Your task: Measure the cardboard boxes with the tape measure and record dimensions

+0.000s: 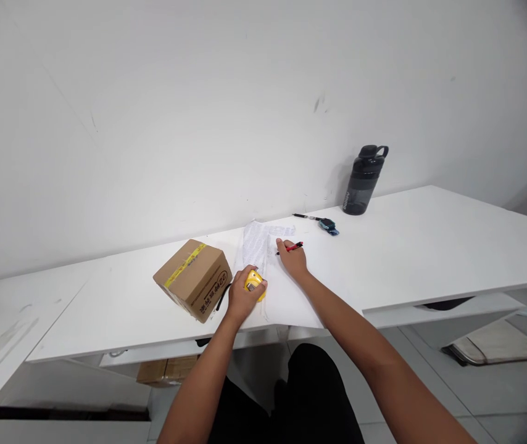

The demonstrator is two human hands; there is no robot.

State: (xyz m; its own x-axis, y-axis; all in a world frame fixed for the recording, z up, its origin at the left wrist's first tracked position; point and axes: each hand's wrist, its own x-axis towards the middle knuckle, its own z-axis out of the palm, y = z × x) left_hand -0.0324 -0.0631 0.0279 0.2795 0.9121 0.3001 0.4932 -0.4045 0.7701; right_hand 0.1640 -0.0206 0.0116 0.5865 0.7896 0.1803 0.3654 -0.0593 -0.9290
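My left hand (242, 296) is wrapped round a yellow tape measure (254, 282) that rests on the paper near the desk's front edge. In my right hand (292, 258) is a red and black pen (295, 246), its tip pointing down and left at the sheet. White paper (291, 302) lies flat under both hands, and a creased, printed sheet (257, 242) spreads behind them. A black strap (223, 297) hangs from the tape measure side, beside the cardboard box (194, 277). What is written on the paper is too small to read.
The taped box stands left of my hands on the white desk (430, 246). Behind the paper lie a black pen (306, 216) and a dark watch-like item (328, 226). A dark water bottle (364, 182) stands by the wall. Another carton (166, 371) is under the desk.
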